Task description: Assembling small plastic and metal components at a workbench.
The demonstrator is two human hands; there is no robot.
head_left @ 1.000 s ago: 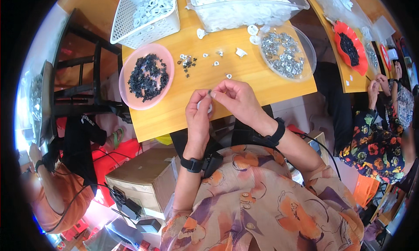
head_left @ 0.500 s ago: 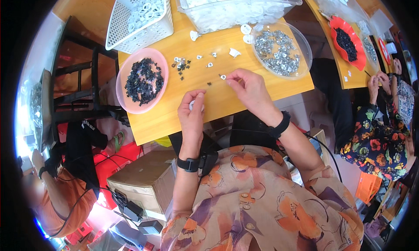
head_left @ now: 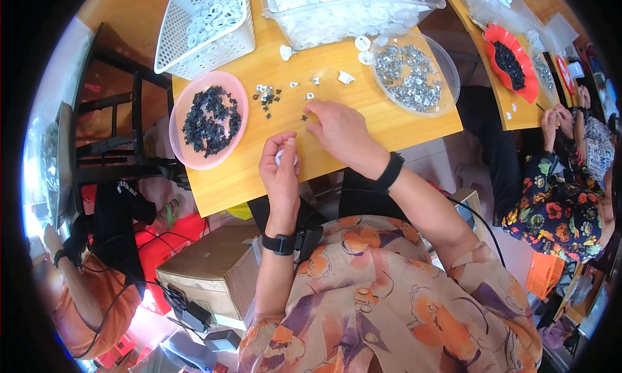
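Observation:
My left hand [head_left: 278, 172] is closed over the near part of the table, holding a small round white plastic part [head_left: 286, 158] between thumb and fingers. To its right, my right hand [head_left: 346, 133] reaches leftward over the wood, back of the hand up. Its thumb and index finger are apart, and I see nothing between them. Just beyond the fingertips lie a small black piece [head_left: 304, 117] and a small metal piece [head_left: 309, 96]. More black pieces [head_left: 269, 99] are scattered farther left, with other metal pieces [head_left: 315, 81] farther back.
A pink bowl of black pieces [head_left: 242, 123] stands left, a clear round tray of metal pieces [head_left: 455, 88] right. Behind are a white basket [head_left: 175, 52] and a clear bin [head_left: 363, 16] of white parts. A co-worker's hands [head_left: 556, 121] are at a table on the right.
My right hand has moved left, toward the small black and metal pieces. The small metal piece that was at its fingertips no longer shows there. My left hand has stayed nearly in place.

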